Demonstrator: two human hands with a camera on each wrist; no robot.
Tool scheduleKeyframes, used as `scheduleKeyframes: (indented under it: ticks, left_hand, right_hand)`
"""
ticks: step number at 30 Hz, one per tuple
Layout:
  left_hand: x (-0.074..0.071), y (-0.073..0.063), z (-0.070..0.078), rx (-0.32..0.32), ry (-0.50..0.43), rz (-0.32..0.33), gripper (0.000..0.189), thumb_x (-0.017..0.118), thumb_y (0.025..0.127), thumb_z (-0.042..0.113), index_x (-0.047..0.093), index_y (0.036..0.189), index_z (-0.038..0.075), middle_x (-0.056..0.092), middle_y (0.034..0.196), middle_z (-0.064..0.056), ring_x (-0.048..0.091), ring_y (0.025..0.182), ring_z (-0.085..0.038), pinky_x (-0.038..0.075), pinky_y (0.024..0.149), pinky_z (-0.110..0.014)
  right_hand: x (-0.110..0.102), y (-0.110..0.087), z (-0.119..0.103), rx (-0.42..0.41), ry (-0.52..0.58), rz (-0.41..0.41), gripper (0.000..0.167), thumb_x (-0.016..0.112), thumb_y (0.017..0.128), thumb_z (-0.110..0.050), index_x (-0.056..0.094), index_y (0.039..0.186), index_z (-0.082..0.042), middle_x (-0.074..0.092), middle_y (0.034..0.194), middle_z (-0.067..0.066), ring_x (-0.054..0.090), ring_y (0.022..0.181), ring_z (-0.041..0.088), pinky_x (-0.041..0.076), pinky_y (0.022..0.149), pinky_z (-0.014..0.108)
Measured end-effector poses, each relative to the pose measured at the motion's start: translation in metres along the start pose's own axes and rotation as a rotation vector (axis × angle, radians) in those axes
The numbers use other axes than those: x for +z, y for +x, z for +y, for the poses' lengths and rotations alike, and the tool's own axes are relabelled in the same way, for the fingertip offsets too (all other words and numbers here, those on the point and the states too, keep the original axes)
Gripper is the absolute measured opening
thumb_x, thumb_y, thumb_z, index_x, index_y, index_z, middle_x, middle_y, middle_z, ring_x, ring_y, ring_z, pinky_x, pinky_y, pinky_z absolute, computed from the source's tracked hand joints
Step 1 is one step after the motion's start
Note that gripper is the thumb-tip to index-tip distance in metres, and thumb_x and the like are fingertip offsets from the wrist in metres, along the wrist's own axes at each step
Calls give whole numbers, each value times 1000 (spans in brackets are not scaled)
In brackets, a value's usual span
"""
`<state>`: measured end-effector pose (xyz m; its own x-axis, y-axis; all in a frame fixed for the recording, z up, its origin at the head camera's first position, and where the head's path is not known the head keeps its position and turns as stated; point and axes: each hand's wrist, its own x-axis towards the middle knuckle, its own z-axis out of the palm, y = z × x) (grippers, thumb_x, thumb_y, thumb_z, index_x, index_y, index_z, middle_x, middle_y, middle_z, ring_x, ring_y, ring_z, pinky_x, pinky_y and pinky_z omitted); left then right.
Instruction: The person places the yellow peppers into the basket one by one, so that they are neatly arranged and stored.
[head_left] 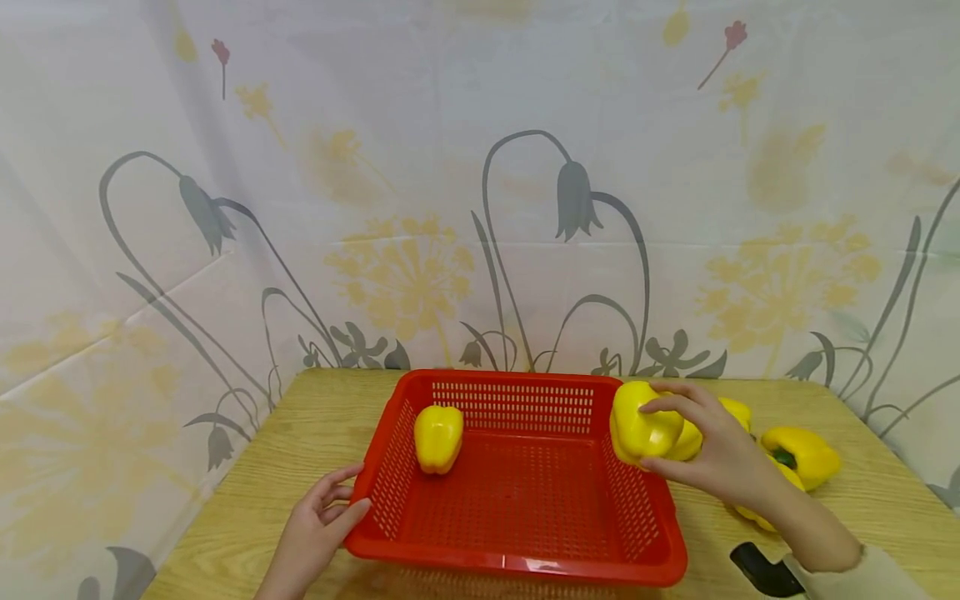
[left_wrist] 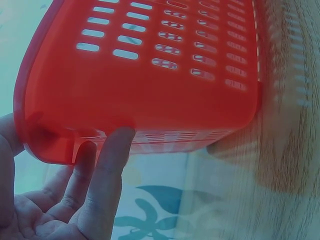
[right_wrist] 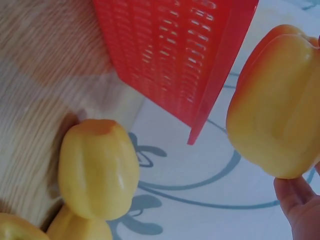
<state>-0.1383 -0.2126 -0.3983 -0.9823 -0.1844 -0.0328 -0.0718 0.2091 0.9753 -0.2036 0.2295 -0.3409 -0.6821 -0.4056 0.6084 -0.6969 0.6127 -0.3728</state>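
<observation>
In the head view a red plastic basket [head_left: 517,563] with slotted walls stands on the wooden table. My left hand [head_left: 313,523] holds its left rim, thumb on top and fingers against the outer wall, as the left wrist view also shows with the basket wall [left_wrist: 125,95]. One yellow bell pepper [head_left: 438,439] lies inside at the left. My right hand [head_left: 708,446] grips another yellow bell pepper [head_left: 641,423] over the basket's right rim, thumb and fingers at its sides. In the right wrist view this pepper [right_wrist: 277,102] is raised beside the basket's rim.
Several more yellow bell peppers [head_left: 802,457] lie on the table [head_left: 300,433] right of the basket, partly behind my right arm. A black curved object [head_left: 765,571] is at my right sleeve. A patterned curtain [head_left: 480,183] hangs behind the table.
</observation>
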Motion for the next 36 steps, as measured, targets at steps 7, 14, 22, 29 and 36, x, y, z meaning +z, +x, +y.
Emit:
scheduleKeyframes:
  ticks: [7,14,22,29,36]
  left_hand:
    - [1,0,1,11,22,0,48,68,86,11,51,130,4,59,93,-10,64,83,-23,53,64,-30]
    - [0,0,1,16,8,-3,48,67,86,10,50,130,3,60,93,-11,64,82,-24,54,63,-31]
    - [0,1,0,6,4,-1,48,67,86,10,50,130,4,59,93,-10,64,81,-23,53,62,-32]
    - [0,0,0,10,-1,-1,47,67,86,9,51,130,3,59,93,-10,64,82,-24,54,62,-32]
    - [0,0,-2,11,-7,-1,48,67,86,8,50,130,3,59,92,-10,64,81,-22,54,63,-32]
  right_hand:
    - [5,12,-6,-46,15,7,54,89,59,-13,61,104,-23,48,127,6,43,115,29,35,89,18]
    - [13,28,-12,-91,79,-1,53,88,59,-12,62,104,-21,48,125,8,42,114,31,38,84,56]
    - [21,41,-21,-88,95,-44,52,87,61,-14,61,105,-20,47,127,8,43,114,31,42,83,57]
    - [28,52,-29,-91,111,-64,52,88,62,-16,60,105,-19,46,127,8,41,118,33,41,86,58]
    - [40,62,-34,-78,165,-87,51,88,62,-18,60,105,-19,46,127,6,42,116,28,40,88,54]
